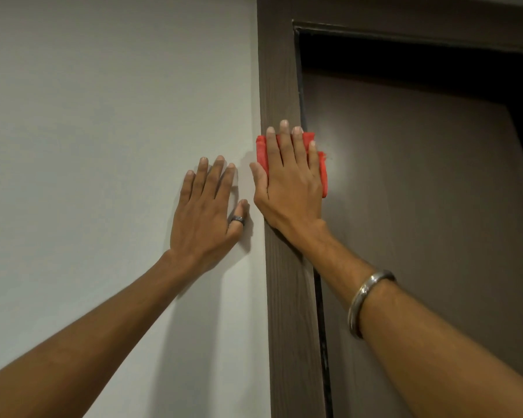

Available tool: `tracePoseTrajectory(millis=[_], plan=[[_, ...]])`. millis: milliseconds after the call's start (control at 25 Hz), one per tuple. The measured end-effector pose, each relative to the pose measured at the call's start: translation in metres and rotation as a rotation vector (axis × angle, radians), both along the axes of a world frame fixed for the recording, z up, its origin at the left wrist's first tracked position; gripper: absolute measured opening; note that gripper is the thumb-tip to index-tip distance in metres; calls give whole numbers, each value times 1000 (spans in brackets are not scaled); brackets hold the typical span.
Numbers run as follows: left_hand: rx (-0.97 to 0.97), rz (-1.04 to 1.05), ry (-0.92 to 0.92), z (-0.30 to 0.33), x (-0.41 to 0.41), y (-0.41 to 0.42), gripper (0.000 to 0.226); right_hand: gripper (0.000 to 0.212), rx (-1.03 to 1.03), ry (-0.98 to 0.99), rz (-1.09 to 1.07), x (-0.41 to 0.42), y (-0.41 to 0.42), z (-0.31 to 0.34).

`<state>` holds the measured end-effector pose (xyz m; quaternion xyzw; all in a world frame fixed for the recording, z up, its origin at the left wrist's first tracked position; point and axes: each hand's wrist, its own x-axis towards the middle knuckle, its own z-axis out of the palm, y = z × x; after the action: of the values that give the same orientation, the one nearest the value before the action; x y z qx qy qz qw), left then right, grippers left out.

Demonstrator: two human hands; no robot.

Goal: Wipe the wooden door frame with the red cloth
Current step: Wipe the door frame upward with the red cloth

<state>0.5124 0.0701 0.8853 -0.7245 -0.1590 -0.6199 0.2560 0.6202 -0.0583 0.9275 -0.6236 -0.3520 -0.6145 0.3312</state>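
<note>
The dark brown wooden door frame (pixel 277 79) runs up the middle of the head view and turns right along the top. My right hand (pixel 290 182) lies flat on the frame's left upright, fingers pointing up, pressing the folded red cloth (pixel 323 173) against the wood. The cloth shows at both sides of my fingers and overhangs the frame's inner edge toward the door. My left hand (pixel 207 206) rests flat on the white wall just left of the frame, fingers spread, holding nothing, with a dark ring on the thumb.
A plain white wall (pixel 103 116) fills the left half. Right of the frame stands the brown door panel (pixel 420 191), with a dark gap above it and at the far right. A metal bangle (pixel 366 300) circles my right forearm.
</note>
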Motion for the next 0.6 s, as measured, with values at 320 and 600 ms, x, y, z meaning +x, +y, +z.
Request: tracePoseTrajectory(millis=[320,600], plan=[[6,29,9,0,2,-1,78,64,-10,-44,-9,5,1,6],[1,1,8,-3,0,-4,76,62,12,-62,7,2,-2,82]])
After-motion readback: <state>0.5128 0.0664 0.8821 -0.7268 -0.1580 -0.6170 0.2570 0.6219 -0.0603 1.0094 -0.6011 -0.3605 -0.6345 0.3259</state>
